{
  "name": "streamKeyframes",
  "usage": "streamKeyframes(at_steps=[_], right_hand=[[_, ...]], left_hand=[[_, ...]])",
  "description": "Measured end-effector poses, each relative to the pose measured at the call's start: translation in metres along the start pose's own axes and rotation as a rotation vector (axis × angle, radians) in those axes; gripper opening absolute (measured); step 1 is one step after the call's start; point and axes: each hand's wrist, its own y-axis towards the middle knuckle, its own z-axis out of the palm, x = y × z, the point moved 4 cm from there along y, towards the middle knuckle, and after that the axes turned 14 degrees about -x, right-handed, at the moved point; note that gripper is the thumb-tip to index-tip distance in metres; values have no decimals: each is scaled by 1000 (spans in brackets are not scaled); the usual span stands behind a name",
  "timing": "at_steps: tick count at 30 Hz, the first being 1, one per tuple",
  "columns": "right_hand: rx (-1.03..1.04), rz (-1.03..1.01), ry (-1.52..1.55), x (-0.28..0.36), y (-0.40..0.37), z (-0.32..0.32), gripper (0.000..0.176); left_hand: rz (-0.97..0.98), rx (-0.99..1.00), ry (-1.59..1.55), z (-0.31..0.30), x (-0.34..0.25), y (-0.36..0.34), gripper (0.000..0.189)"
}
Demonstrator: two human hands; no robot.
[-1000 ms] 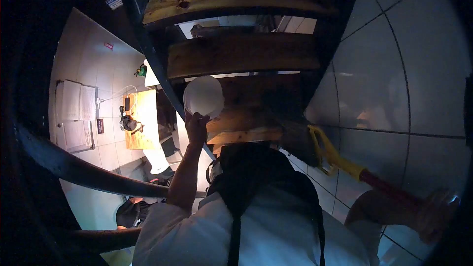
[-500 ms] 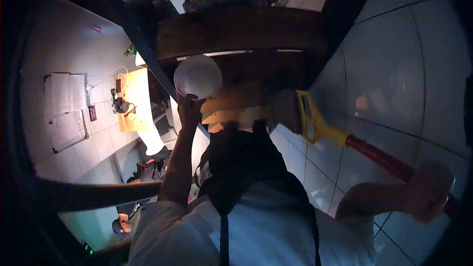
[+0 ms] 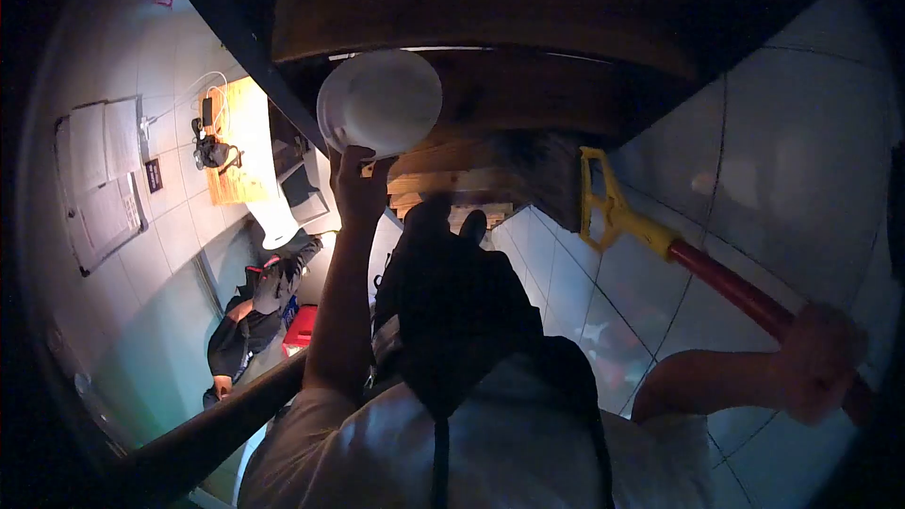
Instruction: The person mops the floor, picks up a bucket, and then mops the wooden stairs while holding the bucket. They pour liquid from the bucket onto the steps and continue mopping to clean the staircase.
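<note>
Left hand [image 3: 358,190] is up in front, fingers closed on the rim of a white bowl [image 3: 379,102], which sits just above the hand, against the dark wooden steps [image 3: 490,9]. Right hand [image 3: 815,363] is way out to the side, clamped round the red handle [image 3: 740,294] of a mop. Its yellow clamp [image 3: 611,209] and dark head [image 3: 545,179] hang up ahead of that hand, roughly between the two hands and close to the tiled wall [image 3: 782,160]. The hands are well apart, each with its own load.

If you ask me, the trick here is keeping the bowl level and clear of the step edge above it. I'd also keep the mop head tucked toward the wall so it doesn't snag a tread. Neither hand is free for the handrail [image 3: 217,434] below the left elbow, so slow steps. There's another person [image 3: 250,320] down below the left arm, next to a red box [image 3: 300,328], so dropping anything would be bad.

Versus half a second back, the bowl sits higher and looks bigger, and the left arm is stretched further up. The mop has barely shifted, and the right-hand grip is the same. The rail has swung lower, and more of the person downstairs shows now.
</note>
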Motion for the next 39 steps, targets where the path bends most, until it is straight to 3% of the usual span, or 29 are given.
streamKeyframes(at_steps=[1, 3, 5, 7, 9, 11, 14, 16, 19, 25, 29, 33, 35, 36, 37, 39], right_hand=[[56, 65, 75, -4, 2, 5, 22], [111, -29, 93, -11, 5, 8, 24], [202, -288, 56, -25, 13, 6, 26], [481, -447, 200, -46, 19, 13, 31], [750, -308, 259, -69, 15, 28, 42], [907, 56, 154, -100, -6, 51, 45], [1003, -33, 198, -128, -17, 31, 45], [918, -170, 228, -140, -14, -2, 43], [836, -547, 102, -131, -10, -28, 39], [695, -346, 208, -174, -56, -28, 30], [506, -66, 172, -206, -48, -4, 31], [599, -121, 196, -210, -53, 14, 31], [631, -178, 216, -206, -66, 18, 24], [595, -87, 300, -210, -72, 12, 20], [566, -34, 346, -213, -73, 6, 17], [517, 37, 405, -217, -74, -3, 12]], left_hand=[[13, 3, 19, -1, 1, -1, 33], [45, 11, 55, -1, 4, -1, 33], [29, 30, 84, -3, 2, -2, 34], [-4, 39, 52, -1, 8, -2, 34], [27, 35, 30, -2, 12, -3, 28], [49, 6, 140, 0, 27, -5, 26], [66, -8, 150, 0, 14, -8, 26], [38, 6, 123, 6, 31, -11, 24], [-61, 25, 38, 11, 39, -3, 23], [-51, 29, 29, 11, 22, 5, 25], [-42, 19, 65, 11, 36, 8, 26], [74, -25, 101, 13, 14, 8, 27], [-3, 2, 98, 14, 23, 8, 28], [-35, 18, 95, 14, 25, 10, 29], [-99, -7, -121, 15, 26, 8, 26], [140, 18, 133, 8, 23, 6, 22]])
